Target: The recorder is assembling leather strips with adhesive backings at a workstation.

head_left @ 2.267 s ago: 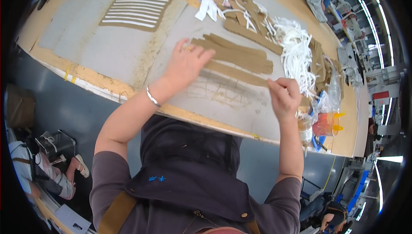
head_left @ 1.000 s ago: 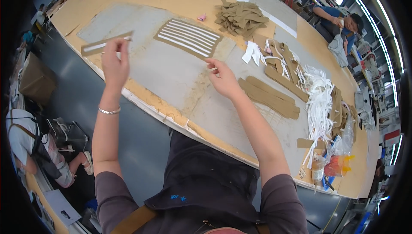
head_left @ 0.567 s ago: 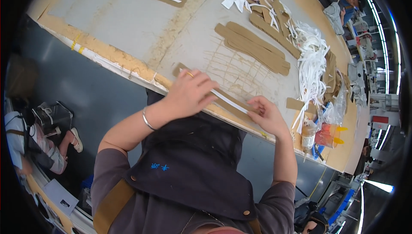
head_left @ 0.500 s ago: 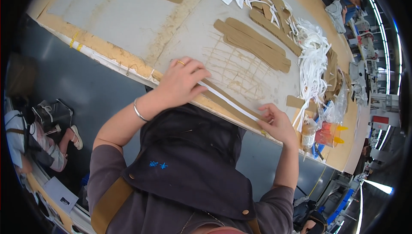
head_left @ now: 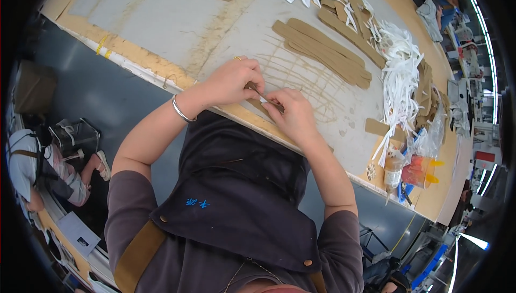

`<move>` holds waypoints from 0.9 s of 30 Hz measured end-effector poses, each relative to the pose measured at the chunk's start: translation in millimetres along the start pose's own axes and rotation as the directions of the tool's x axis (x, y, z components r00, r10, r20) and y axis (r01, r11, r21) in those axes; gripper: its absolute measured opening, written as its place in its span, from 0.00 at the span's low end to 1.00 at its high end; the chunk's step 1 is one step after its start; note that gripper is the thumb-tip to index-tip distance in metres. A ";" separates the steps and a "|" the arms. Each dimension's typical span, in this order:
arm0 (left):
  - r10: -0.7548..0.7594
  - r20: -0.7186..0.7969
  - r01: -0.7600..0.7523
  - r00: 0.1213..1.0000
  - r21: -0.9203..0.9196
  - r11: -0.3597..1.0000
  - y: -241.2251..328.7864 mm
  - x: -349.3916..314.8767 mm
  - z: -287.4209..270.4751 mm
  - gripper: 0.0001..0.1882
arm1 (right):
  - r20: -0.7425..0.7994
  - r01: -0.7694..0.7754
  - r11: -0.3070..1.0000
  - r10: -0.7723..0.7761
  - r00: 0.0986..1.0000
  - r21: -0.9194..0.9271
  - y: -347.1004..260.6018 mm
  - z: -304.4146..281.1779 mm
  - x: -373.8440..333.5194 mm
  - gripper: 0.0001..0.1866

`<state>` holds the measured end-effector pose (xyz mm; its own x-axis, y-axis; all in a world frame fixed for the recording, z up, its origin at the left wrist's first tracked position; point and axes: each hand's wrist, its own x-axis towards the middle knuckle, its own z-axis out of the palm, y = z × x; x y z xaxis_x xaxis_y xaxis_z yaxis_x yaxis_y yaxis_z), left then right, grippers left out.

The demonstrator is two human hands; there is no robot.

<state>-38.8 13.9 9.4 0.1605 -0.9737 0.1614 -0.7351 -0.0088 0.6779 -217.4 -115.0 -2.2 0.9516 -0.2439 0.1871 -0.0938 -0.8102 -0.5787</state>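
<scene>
With the fingertips of my left hand (head_left: 236, 79) and right hand (head_left: 294, 113) pinching the brown fabric strip (head_left: 277, 106) at the table's (head_left: 129, 50) near edge, I judge that unequal finger tension could skew its raised edge.

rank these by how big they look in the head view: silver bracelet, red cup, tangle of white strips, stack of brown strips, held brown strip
1. Tangle of white strips
2. Stack of brown strips
3. Red cup
4. Silver bracelet, though nearness to the camera may enlarge it

Unranked: held brown strip, largely hidden.
</scene>
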 end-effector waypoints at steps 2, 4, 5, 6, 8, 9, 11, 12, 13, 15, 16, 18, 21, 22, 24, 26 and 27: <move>-0.125 0.084 0.137 0.989 -0.156 0.978 -3.9 -1.3 -4.9 0.06 | -0.026 -0.039 0.998 0.040 0.999 0.046 -7.6 -1.5 1.3 0.11; -0.114 0.076 0.123 0.991 -0.136 0.983 -7.1 -2.8 -6.6 0.06 | -0.052 -0.084 0.992 0.089 0.995 0.090 -7.9 -0.4 0.9 0.09; -0.100 0.070 0.107 0.993 -0.113 0.988 -8.2 -3.2 -7.0 0.06 | -0.096 -0.028 0.997 0.034 0.995 0.068 -4.0 2.9 -0.2 0.08; -0.099 0.071 0.106 0.993 -0.116 0.988 -9.6 -3.3 -6.9 0.06 | -0.138 0.027 0.999 -0.021 0.990 0.044 -2.0 4.5 -1.1 0.07; -0.046 0.051 0.050 0.998 -0.071 0.996 -14.1 -3.7 -7.0 0.06 | -0.134 0.028 0.999 -0.023 0.991 0.031 -3.2 3.8 -0.6 0.06; -0.048 0.050 0.051 0.998 -0.072 0.996 -16.1 -4.0 -6.8 0.06 | -0.133 0.028 0.999 -0.026 0.991 0.018 -3.8 3.6 -0.5 0.06; -0.006 0.030 0.008 1.000 -0.063 0.998 -19.1 -4.7 -6.1 0.07 | -0.134 0.064 0.997 -0.068 0.989 -0.037 -1.0 5.3 -2.2 0.06; -0.007 0.030 0.009 1.000 -0.063 0.998 -19.5 -5.3 -6.2 0.07 | -0.133 0.099 0.991 -0.110 0.985 -0.091 -0.3 6.0 -2.9 0.07; 0.003 0.021 -0.002 1.000 -0.060 0.998 -19.9 -6.6 -5.9 0.08 | -0.131 0.099 0.991 -0.111 0.985 -0.090 -1.3 6.4 -3.8 0.07; 0.012 0.011 -0.011 1.000 -0.057 0.998 -22.3 -8.8 -5.3 0.08 | -0.136 0.134 0.972 -0.162 0.977 -0.195 -4.4 6.7 -6.1 0.09; 0.044 0.009 -0.044 0.999 -0.040 0.998 -24.0 -9.6 -4.4 0.10 | -0.134 0.134 0.971 -0.162 0.978 -0.196 -4.9 6.4 -7.1 0.09; 0.075 0.006 -0.075 0.997 -0.025 0.997 -25.9 -13.9 -4.8 0.11 | -0.125 0.156 0.952 -0.194 0.973 -0.264 -5.1 5.1 -9.0 0.13; 0.260 0.017 -0.253 0.965 0.303 0.919 -19.4 -28.3 -9.2 0.15 | -0.100 0.184 0.941 -0.220 0.970 -0.285 -4.3 1.3 -13.8 0.14; 0.264 0.019 -0.248 0.964 0.416 0.875 -15.4 -34.9 -12.2 0.17 | -0.100 0.183 0.941 -0.219 0.971 -0.285 -3.6 1.0 -15.4 0.14; 0.268 0.021 -0.238 0.963 0.524 0.818 -12.6 -40.0 -16.2 0.19 | -0.118 0.195 0.944 -0.233 0.965 -0.268 -2.3 1.5 -17.5 0.14; 0.153 -0.210 0.042 0.966 0.709 0.704 -11.2 -41.6 -19.7 0.22 | -0.157 0.182 0.954 -0.223 0.962 -0.238 -7.4 11.2 -2.3 0.13; 0.157 -0.210 0.040 0.965 0.710 0.704 -8.6 -42.4 -14.6 0.22 | -0.195 0.166 0.963 -0.207 0.959 -0.211 -10.0 17.0 7.6 0.13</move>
<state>-29.6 58.6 7.2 0.1782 -0.8933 0.4126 -0.9781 -0.2068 -0.0254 -204.3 -99.7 -8.4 0.8748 -0.1696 0.4538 0.0055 -0.9332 -0.3594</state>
